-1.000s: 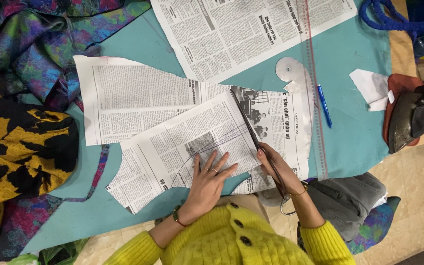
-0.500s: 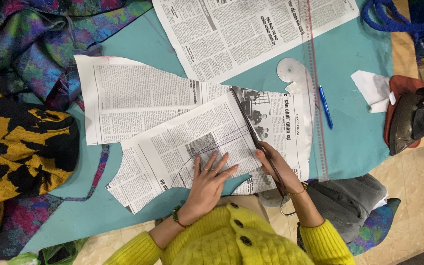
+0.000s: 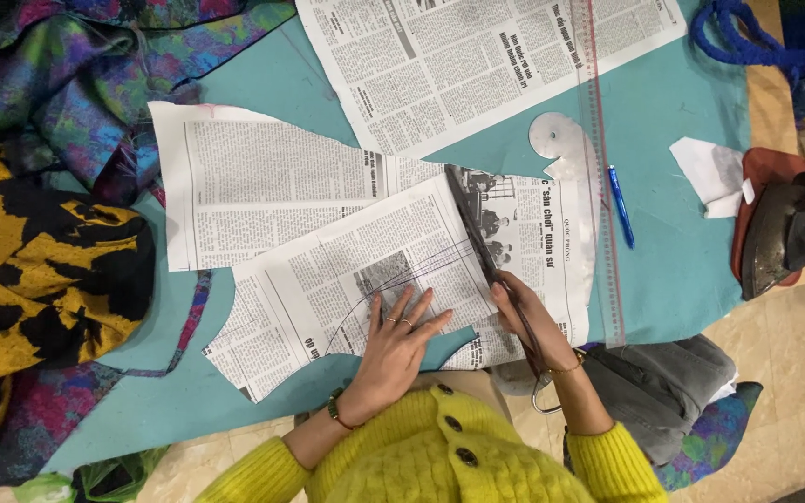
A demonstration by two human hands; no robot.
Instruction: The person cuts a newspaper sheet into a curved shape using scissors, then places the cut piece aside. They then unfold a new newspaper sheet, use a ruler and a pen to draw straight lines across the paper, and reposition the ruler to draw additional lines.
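Left hand (image 3: 398, 340) spread flat, fingers apart, on newspaper pattern piece (image 3: 347, 279); right hand (image 3: 533, 321) grips scissors (image 3: 491, 251), blades lying across the sheet.

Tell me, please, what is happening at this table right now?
A person in a yellow sweater is working on a newspaper pattern piece laid on a teal table. The left hand lies flat on the sheet, pressing it down, while the right hand works long scissors along its edge. More newspaper sheets, a clear ruler, a blue pen and an iron sit nearby, with patterned fabrics at the left.
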